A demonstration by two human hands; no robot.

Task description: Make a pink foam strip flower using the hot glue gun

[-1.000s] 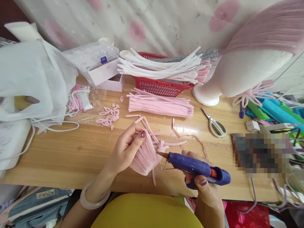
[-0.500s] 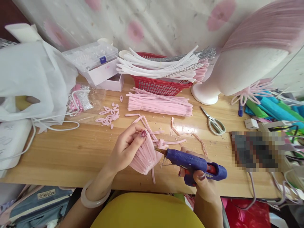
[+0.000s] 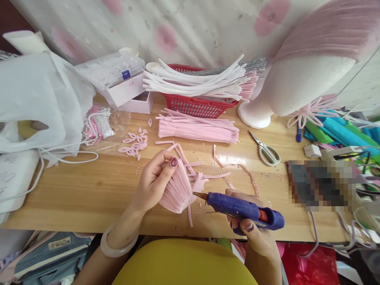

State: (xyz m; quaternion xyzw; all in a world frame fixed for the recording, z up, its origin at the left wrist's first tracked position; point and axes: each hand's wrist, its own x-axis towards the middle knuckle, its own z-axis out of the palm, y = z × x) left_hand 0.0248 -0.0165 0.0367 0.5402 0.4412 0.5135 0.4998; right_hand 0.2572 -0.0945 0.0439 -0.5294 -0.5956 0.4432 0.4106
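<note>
My left hand (image 3: 154,180) is closed around a pink fan-shaped piece (image 3: 177,190) made of pipe cleaners stuck side by side, held just above the wooden table (image 3: 89,190). My right hand (image 3: 252,233) grips a blue glue gun (image 3: 243,208); its brass nozzle (image 3: 198,195) touches the lower right edge of the pink piece. Loose pink pipe cleaner ends (image 3: 204,176) stick out behind the piece.
A bundle of pink pipe cleaners (image 3: 197,130) lies in front of a red basket (image 3: 197,106) topped with white ones. Scissors (image 3: 265,150), small pink loops (image 3: 135,144), a bead box (image 3: 115,73), a white mannequin head (image 3: 297,87) and coloured paper (image 3: 341,134) stand around.
The glue gun nozzle shifted slightly along the lower edge of the pink piece. Both hands stayed near the same spot; the view drifted a little.
</note>
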